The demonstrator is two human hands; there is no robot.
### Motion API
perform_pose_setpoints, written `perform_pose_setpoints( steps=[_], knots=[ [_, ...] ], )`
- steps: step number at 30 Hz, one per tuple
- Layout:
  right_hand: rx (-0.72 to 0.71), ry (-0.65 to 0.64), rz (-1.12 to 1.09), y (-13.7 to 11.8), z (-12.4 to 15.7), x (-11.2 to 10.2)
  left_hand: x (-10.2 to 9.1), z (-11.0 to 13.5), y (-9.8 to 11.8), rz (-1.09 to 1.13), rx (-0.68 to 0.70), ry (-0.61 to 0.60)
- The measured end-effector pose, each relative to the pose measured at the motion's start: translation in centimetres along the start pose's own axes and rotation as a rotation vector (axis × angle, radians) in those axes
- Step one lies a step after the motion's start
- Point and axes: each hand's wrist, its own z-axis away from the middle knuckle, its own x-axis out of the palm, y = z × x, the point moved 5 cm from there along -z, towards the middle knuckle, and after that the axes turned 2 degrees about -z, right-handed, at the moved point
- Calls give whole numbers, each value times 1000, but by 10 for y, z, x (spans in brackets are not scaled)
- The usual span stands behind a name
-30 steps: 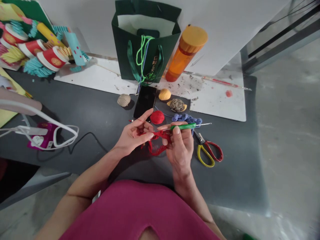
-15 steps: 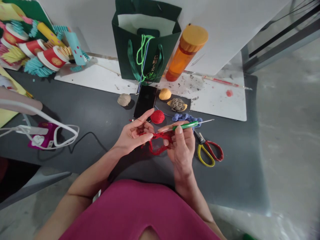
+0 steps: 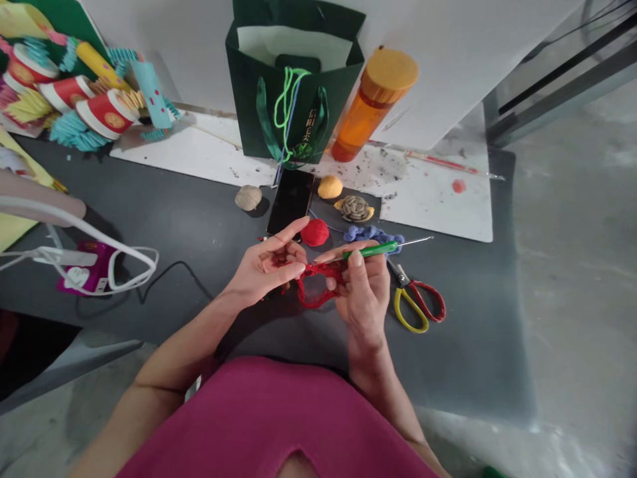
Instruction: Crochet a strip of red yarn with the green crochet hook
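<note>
My left hand (image 3: 269,269) pinches the left end of a red crochet piece (image 3: 318,302), its index finger raised towards a ball of red yarn (image 3: 314,232). In my right hand (image 3: 365,285) is a crochet hook (image 3: 371,250) with a green handle; its one metal tip points right, the other end reaches the red stitches. The fingers of that hand also touch the piece, which hangs as a loop between both hands. Just beyond lies blue crochet work (image 3: 374,236). Scissors (image 3: 418,305) with one yellow and one red handle rest right of my right hand.
Behind my hands lie a black phone (image 3: 291,202), a beige yarn ball (image 3: 248,198), a yellow yarn ball (image 3: 330,187) and a grey-brown crocheted piece (image 3: 355,208). A green paper bag (image 3: 249,99) and an orange bottle (image 3: 373,106) stand farther back. A purple power adapter (image 3: 87,269) with cables sits left.
The whole view has shifted very slightly. Both hands keep nearly the same pose on the red piece, and the hook's free tip sits a little farther right.
</note>
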Motion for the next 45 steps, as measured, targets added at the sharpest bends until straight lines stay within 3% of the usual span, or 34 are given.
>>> perform_pose_setpoints(
  steps=[7, 34, 45],
  knots=[
    [-25, -4, 14, -3, 0, 0, -2, 1, -3, -7, -52, -27],
    [-133, -100, 161, -1, 5, -9, -7, -4, -2, 37, -50, 94],
    [-199, -95, 243, -7, 4, -10, -10, -3, -6, -27, -93, 56]
  ],
)
